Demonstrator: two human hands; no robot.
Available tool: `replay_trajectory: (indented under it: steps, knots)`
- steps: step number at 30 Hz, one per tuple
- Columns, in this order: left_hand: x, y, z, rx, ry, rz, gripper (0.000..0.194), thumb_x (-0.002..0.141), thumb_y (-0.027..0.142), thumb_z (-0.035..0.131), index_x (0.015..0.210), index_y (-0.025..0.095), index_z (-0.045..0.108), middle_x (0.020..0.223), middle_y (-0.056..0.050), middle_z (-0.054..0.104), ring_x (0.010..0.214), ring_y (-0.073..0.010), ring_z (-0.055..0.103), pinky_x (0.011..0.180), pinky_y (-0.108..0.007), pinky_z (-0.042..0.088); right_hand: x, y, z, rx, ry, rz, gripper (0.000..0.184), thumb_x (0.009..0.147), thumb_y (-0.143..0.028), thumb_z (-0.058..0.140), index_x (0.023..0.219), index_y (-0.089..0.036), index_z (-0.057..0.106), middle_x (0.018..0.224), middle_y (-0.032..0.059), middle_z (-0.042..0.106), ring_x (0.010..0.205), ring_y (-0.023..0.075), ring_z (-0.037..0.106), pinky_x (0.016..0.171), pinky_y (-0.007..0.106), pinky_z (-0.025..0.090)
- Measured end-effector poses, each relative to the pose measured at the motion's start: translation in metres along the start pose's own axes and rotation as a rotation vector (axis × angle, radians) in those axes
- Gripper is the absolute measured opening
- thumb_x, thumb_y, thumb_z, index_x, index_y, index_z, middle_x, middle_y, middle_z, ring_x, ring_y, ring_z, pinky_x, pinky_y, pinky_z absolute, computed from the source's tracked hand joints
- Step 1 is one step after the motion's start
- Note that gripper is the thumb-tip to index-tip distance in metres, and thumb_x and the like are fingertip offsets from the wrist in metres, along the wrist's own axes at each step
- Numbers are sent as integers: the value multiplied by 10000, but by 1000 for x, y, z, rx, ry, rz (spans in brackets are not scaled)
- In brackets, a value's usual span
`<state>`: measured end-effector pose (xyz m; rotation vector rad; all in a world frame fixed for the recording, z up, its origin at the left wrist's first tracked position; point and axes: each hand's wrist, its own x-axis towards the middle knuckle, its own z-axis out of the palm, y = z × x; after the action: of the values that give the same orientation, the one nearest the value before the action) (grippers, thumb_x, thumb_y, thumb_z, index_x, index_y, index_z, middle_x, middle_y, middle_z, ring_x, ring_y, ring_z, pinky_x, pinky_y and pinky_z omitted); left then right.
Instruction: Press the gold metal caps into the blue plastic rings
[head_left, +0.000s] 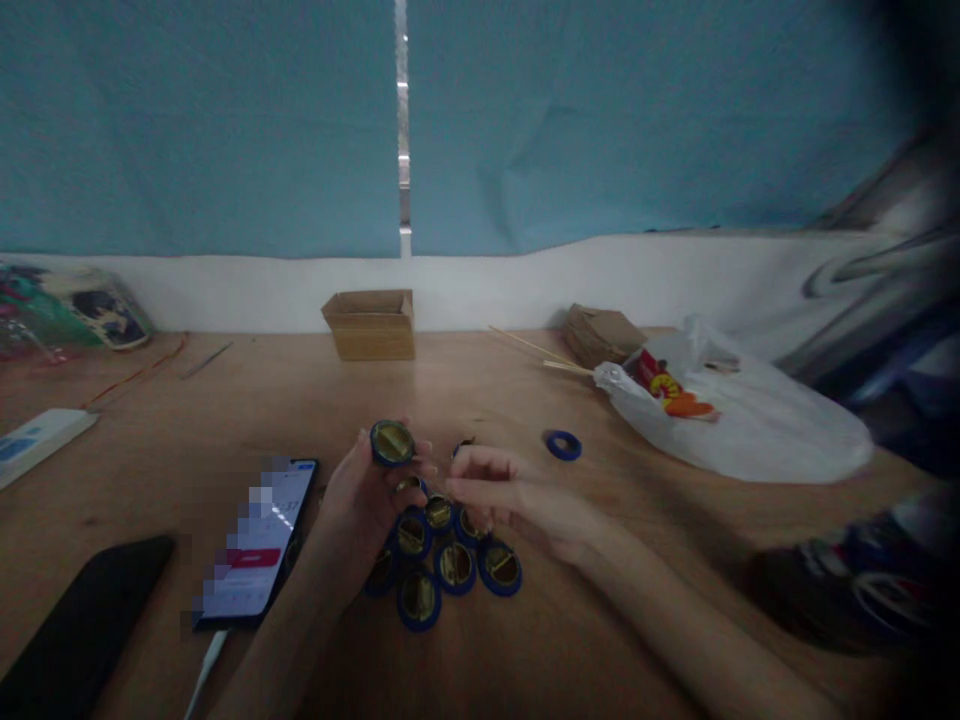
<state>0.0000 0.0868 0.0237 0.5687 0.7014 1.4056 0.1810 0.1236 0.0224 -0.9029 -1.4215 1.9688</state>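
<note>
My left hand [360, 500] holds up a round blue-rimmed cap with a gold middle [392, 442], gripped at its lower edge by the fingertips. My right hand [510, 495] is beside it with the fingers curled and pinched together near the cap; what they hold, if anything, is too small to make out. Under both hands lies a cluster of several like blue and gold caps [442, 565] on the wooden table [570, 640]. A lone blue ring [563, 445] lies further right.
A lit phone [259, 540] on a white cable and a black slab [82, 625] lie at the left. A small open cardboard box [371, 322], a brown packet [600, 335], thin wooden sticks [540, 355] and a white plastic bag [742, 415] stand toward the back. A white power strip [37, 440] sits far left.
</note>
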Motion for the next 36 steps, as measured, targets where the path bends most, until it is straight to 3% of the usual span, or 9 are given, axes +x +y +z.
replay_trajectory:
  steps: [7,10,14,16,20,26,30,36]
  knots:
    - [-3,-2,4,9,-66,-40,228,841,305,637,989,141,693,863,-102,733,627,-161,685,545,-228,573,-1,9,5,350,-45,93,243,722,-327,787,749,-172,601,573,-69,456,490,53,378,475,192,309]
    - [-3,-3,5,-5,-61,-69,203,845,281,629,966,138,707,837,-97,738,605,-149,685,535,-205,572,-2,13,11,312,-15,85,268,733,-366,774,808,-180,595,554,-76,451,474,58,372,464,197,308]
    - [-3,-4,5,-22,-59,-97,195,870,256,590,965,134,710,838,-93,742,629,-154,700,570,-214,588,-4,14,18,128,131,-91,299,825,-461,657,949,-209,556,533,-86,475,440,68,386,435,205,274]
    - [-3,-4,5,-24,-44,-97,201,881,245,569,970,129,707,843,-101,743,637,-159,705,588,-226,596,-6,11,21,42,144,-163,283,868,-479,592,938,-210,541,520,-87,483,427,67,395,436,208,275]
    - [-2,-5,4,-34,-32,-87,210,888,241,552,978,126,704,839,-106,744,652,-162,709,626,-238,602,-6,12,21,35,1,-143,302,909,-490,521,831,-198,525,536,-58,560,423,70,469,457,209,353]
    - [-2,-6,3,5,-44,-41,214,839,285,635,969,129,702,835,-94,734,684,-161,707,639,-230,594,-2,26,19,309,-135,-33,323,883,-498,574,856,-177,553,577,-11,651,442,85,574,444,189,448]
    - [-1,-8,3,37,-41,-24,259,831,337,652,994,138,685,851,-79,733,710,-149,696,677,-232,582,-3,28,20,443,-154,-16,300,855,-450,642,862,-158,572,611,-2,665,490,93,621,481,194,509]
    - [0,-10,-2,100,-30,56,288,850,364,630,1040,150,663,950,-98,736,839,-189,695,758,-278,549,-7,18,12,487,-114,-78,205,928,-334,575,827,-156,574,620,9,663,529,83,621,507,177,515]
